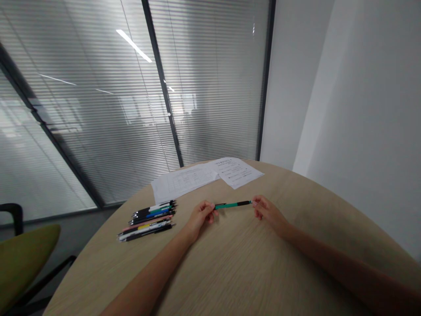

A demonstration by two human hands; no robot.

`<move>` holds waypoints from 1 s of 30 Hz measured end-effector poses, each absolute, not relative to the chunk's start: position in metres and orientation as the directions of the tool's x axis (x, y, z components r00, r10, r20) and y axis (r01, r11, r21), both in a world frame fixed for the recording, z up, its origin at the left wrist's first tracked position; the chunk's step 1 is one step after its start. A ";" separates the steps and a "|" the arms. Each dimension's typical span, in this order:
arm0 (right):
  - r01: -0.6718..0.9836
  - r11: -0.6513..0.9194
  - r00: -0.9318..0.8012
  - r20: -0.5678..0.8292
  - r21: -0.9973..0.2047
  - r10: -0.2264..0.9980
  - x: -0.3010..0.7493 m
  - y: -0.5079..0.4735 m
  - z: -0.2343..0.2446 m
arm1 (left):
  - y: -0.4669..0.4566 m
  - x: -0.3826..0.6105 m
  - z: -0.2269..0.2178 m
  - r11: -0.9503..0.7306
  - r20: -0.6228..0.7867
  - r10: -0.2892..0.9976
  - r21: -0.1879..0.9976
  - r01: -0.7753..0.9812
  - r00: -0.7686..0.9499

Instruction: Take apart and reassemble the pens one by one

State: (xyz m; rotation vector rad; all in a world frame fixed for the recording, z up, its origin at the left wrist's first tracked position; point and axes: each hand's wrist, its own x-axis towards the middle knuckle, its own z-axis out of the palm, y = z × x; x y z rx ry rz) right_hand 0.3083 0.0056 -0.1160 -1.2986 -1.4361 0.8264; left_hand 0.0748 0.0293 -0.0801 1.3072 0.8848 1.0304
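Note:
A green pen [232,205] with a black grip is stretched level between my two hands, just above the wooden table [230,263]. My left hand [202,215] pinches its clip end between thumb and fingers. At the tip end, my right hand [265,210] has its fingers closed on the point. To the left of my left hand, several pens [149,219] in white, black, blue, pink and yellow lie side by side on the table.
Two printed sheets, a left one [184,181] and a right one [237,172], overlap at the table's far edge. A green chair [29,259] stands at the left. Behind the table are glass panels with blinds [213,87] and a white wall [368,109].

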 end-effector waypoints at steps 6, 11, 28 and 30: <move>0.241 0.209 0.089 0.236 -0.948 0.968 0.308 0.006 -0.117 | 0.029 0.075 -0.080 -0.020 0.053 0.946 0.994 -0.108 0.319; 0.270 0.190 0.151 0.237 -0.944 0.960 0.308 0.005 -0.118 | 0.031 0.074 -0.081 -0.030 0.066 0.950 0.992 -0.122 0.305; 0.962 0.078 0.027 0.376 -0.263 0.926 0.345 0.012 -0.112 | 0.034 0.073 -0.083 -0.027 0.069 0.961 0.987 -0.160 0.266; 0.963 0.109 -0.014 0.361 -0.245 0.932 0.344 0.012 -0.114 | 0.033 0.073 -0.083 -0.027 0.071 0.961 0.986 -0.163 0.266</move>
